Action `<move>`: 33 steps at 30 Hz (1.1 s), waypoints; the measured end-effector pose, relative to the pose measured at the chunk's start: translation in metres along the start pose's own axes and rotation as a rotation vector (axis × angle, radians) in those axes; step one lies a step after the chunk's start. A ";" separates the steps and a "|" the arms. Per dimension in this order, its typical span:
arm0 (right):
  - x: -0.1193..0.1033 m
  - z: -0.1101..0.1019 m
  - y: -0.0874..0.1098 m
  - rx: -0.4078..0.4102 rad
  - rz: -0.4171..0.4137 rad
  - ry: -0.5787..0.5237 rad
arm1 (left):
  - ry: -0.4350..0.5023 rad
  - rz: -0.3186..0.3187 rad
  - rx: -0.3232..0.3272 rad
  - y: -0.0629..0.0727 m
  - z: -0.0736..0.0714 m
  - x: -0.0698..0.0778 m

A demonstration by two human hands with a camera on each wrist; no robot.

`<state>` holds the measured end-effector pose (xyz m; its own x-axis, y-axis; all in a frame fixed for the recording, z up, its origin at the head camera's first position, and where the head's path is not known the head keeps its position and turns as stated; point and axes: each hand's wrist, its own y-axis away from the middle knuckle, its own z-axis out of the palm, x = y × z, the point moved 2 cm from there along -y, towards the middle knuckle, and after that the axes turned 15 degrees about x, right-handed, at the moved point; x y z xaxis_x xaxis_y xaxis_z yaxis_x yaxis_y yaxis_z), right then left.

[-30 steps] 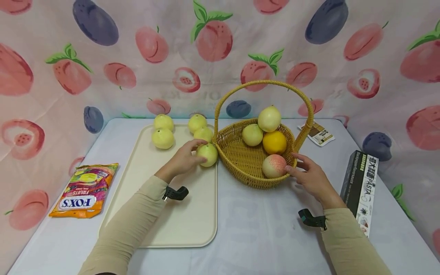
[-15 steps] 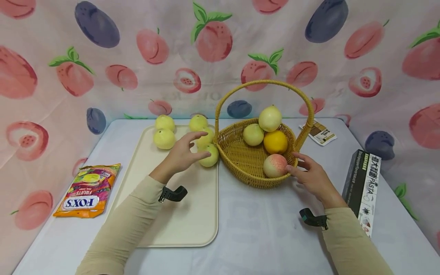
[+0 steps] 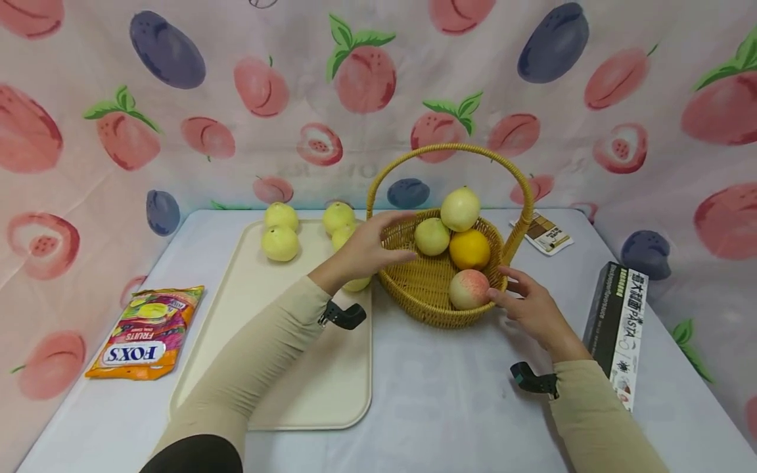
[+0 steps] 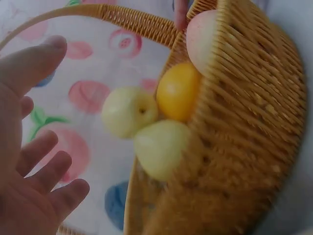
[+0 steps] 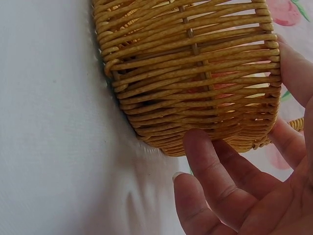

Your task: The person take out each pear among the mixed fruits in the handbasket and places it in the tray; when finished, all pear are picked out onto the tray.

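Observation:
My left hand (image 3: 369, 249) hovers over the left side of the wicker basket (image 3: 437, 318), thumb and fingers spread apart with nothing between them. In the left wrist view its fingers (image 4: 51, 169) stand clear of the fruit. Lying in the basket are a pinkish peach (image 3: 469, 289), an orange (image 3: 470, 249) and two pale yellow-green, pear-like fruits (image 3: 460, 209). My right hand (image 3: 535, 309) holds the basket's right rim beside the peach. Seen from the right wrist, the thumb lies at the rim and the fingertips (image 5: 198, 142) are against the outer weave (image 5: 195, 73).
A cream tray (image 3: 296, 368) on the left bears several more pale yellow-green fruits (image 3: 280, 243), one partly behind my left wrist. Left of it lies a FOX'S candy bag (image 3: 142, 335). A pasta box (image 3: 618, 335) and a small packet (image 3: 547, 233) lie right of the basket. The arched handle (image 3: 449, 148) rises high.
My left hand let go of a pale fruit at the tray's right edge, lifted away, and moved right to the basket. The right hand keeps its place at the rim.

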<state>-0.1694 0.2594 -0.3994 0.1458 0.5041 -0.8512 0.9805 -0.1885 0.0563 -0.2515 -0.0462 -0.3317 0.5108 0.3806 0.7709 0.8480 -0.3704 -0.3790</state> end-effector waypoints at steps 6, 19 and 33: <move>0.004 0.000 0.000 0.014 -0.015 -0.002 | -0.055 0.013 -0.044 -0.033 0.029 0.009; 0.007 0.001 0.002 0.013 0.023 -0.012 | -0.114 -0.064 -0.046 -0.081 0.083 0.003; 0.005 -0.002 -0.001 0.015 -0.008 0.015 | -0.200 -0.119 0.049 -0.108 0.102 -0.006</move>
<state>-0.1692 0.2632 -0.4025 0.1403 0.5180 -0.8438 0.9794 -0.1974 0.0416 -0.3313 0.0779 -0.3472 0.4203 0.5811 0.6968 0.9074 -0.2731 -0.3196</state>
